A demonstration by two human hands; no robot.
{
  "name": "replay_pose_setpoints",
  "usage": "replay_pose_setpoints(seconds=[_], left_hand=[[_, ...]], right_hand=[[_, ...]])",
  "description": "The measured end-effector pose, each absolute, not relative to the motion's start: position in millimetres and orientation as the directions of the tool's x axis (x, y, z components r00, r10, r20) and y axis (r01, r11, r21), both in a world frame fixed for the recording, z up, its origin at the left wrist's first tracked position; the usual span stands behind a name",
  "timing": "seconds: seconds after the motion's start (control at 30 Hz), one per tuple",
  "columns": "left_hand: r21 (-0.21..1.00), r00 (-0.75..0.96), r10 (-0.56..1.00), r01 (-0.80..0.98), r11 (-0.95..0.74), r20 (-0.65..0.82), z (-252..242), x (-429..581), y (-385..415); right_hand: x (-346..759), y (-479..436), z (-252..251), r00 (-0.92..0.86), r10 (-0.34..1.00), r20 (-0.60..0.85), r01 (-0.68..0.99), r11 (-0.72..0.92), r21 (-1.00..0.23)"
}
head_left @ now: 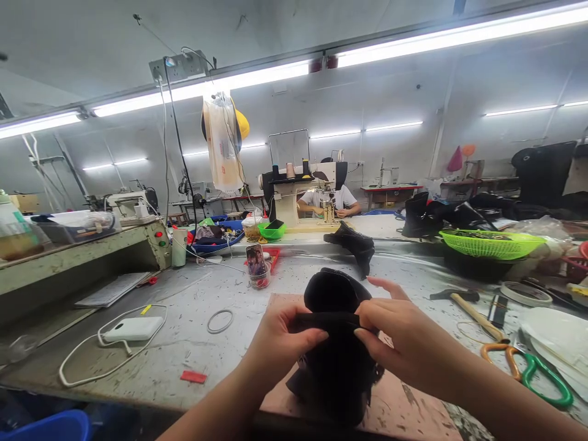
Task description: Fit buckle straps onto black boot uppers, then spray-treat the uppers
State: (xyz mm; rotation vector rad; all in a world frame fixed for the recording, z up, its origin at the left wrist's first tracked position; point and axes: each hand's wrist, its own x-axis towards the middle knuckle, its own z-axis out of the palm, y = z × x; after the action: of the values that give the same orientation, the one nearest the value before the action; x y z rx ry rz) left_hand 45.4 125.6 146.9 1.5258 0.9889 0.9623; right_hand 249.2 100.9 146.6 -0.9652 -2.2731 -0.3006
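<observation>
A black boot (340, 373) stands in front of me on a pinkish-brown board (399, 404), its dark opening facing up. At its near top edge, my left hand (282, 334) pinches the fabric between thumb and fingers. On the other side of the same edge my right hand (399, 324) is closed too, index finger and thumb gripping it and one finger sticking outward. Between the two hands the edge is drawn into a straight, flat line. Dark shadow hides the boot's details. Beyond the hands, another black boot (353, 242) lies tilted against the bench ledge.
A phone (256, 260) leans in a clear cup. Left are a white power bank (133, 329) with cable and a grey ring (220, 321). Right lie a hammer (478, 315), scissors (546, 380) and a green basket (491, 245). Behind, a sewing machine (294, 202) partly hides a person (351, 199).
</observation>
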Motion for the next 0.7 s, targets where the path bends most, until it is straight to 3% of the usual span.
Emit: replay_pose_setpoints(seconds=[0.27,0.4,0.5,0.57,0.7], left_hand=[[0.983,0.315,0.932,-0.013,-0.184,0.179,148.4,51.4,118.9],[0.993,0.485,0.867,-0.031,-0.112,0.113,150.5,36.9,116.4],[0.975,0.646,0.763,0.146,-0.167,0.034,161.9,19.8,110.8],[0.902,0.695,0.718,0.286,-0.325,0.038,174.2,12.4,103.5],[0.532,0.771,0.615,0.454,-0.715,0.168,194.8,14.0,89.8]], right_hand=[[254.1,101.6,144.7,-0.535,0.593,0.602,0.711,0.7,-0.057],[253.8,93.1,146.9,-0.576,0.576,0.58,0.675,0.736,-0.061],[251.4,82.0,149.4,-0.632,0.517,0.578,0.634,0.773,0.001],[249.2,75.0,151.2,-0.656,0.471,0.59,0.617,0.785,0.059],[243.6,67.2,154.4,-0.672,0.441,0.595,0.611,0.785,0.108]])
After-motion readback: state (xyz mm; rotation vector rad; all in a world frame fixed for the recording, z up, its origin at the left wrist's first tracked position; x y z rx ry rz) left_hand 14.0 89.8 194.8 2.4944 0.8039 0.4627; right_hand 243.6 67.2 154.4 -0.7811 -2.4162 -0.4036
